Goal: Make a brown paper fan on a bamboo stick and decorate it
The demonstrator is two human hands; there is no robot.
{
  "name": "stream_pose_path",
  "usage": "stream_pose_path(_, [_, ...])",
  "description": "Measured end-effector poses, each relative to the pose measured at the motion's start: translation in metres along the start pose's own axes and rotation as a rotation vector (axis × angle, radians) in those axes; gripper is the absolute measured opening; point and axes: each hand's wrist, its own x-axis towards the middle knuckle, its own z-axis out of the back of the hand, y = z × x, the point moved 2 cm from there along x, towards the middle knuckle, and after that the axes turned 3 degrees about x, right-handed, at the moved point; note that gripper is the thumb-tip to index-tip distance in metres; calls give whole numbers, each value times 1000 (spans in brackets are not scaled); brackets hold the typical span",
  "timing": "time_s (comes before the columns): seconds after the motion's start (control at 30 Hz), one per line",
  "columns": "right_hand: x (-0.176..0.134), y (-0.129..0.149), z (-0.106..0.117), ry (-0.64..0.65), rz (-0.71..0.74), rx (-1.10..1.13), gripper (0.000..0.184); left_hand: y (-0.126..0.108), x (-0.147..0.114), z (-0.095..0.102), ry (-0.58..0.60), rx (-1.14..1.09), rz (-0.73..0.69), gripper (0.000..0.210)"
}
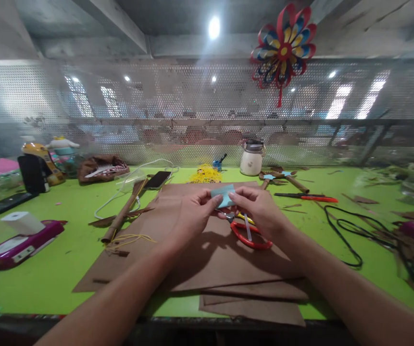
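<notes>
Between my two hands is a small piece of light blue paper, pinched at both sides. My left hand grips its left edge between thumb and fingers, and my right hand its right edge. Scissors with red handles are just below the paper, over brown paper sheets; whether fingers touch them I cannot tell. A thin whitish strip shows across the red handle loop. Beyond the hands lies a bundle of yellow strings.
Left are a rolled brown paper stick, a phone and a purple power strip. Right are brown sticks with blue stars, a red-and-black pen-like tool and a black cable. A white jug stands behind.
</notes>
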Motion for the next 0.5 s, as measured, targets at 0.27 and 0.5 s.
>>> stream_pose_path(0.27, [-1, -1, 1, -46, -14, -42, 33, 4, 1, 0, 8, 9, 2, 17])
stream_pose_path(0.5, [-2, -2, -4, -72, -24, -46, 34, 0, 0, 0, 9, 39, 17, 17])
